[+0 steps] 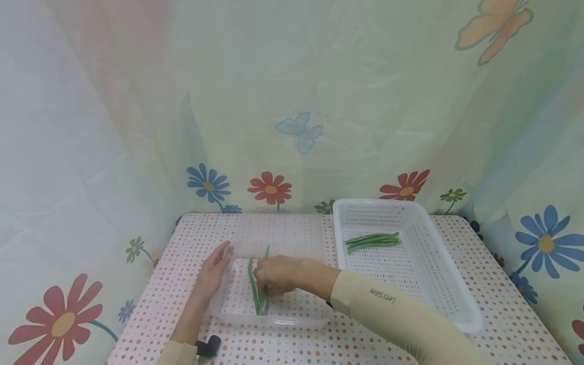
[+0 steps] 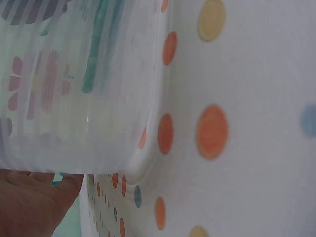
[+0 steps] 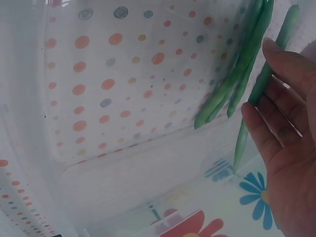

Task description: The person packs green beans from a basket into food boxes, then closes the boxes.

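My right hand (image 1: pixel 276 275) pinches a green bean (image 3: pixel 260 85) between thumb and fingers, inside a clear plastic container (image 1: pixel 296 320). Beside it, several more green beans (image 3: pixel 232 89) lie lengthwise on the container's bottom. In the head view the right hand hides part of these beans. My left hand (image 1: pixel 213 271) is at the container's left side, fingers extended along the wall. From the left wrist view, only part of that hand (image 2: pixel 39 202) shows, next to the ribbed container wall (image 2: pixel 98 133).
To the right stands a white perforated basket (image 1: pixel 449 263) with a small bundle of green beans (image 1: pixel 373 242) inside. A flat translucent lid-like piece (image 1: pixel 278 235) lies behind the container. Dotted cloth covers the table (image 1: pixel 178 274), and a flower-printed curtain (image 1: pixel 255 101) hangs around it.
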The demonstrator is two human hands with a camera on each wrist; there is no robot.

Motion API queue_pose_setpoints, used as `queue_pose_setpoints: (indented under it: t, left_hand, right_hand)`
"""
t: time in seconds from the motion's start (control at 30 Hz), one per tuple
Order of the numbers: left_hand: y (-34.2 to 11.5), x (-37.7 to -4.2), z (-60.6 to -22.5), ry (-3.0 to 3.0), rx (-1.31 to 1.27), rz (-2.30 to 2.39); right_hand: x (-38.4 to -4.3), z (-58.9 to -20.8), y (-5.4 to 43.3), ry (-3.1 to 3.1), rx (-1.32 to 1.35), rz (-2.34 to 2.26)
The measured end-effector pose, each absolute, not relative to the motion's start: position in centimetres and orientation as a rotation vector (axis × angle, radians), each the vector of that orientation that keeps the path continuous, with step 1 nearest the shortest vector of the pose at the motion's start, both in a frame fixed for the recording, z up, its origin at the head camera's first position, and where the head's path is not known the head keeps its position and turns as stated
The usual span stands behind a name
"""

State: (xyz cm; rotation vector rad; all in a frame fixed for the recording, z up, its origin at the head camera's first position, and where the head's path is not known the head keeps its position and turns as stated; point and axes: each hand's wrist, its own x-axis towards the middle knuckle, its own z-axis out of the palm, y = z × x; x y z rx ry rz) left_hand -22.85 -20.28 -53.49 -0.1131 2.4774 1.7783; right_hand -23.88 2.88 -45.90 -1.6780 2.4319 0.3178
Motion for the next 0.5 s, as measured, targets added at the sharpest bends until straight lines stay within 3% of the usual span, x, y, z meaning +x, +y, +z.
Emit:
queue_pose_setpoints:
  t: [0.5]
  left_hand:
    - [-20.28, -22.99, -53.63, 2.49, -0.129, 1.758]
  right_hand:
    - [-23.64, -46.12, 2.89, 2.42, -1.579, 0.316]
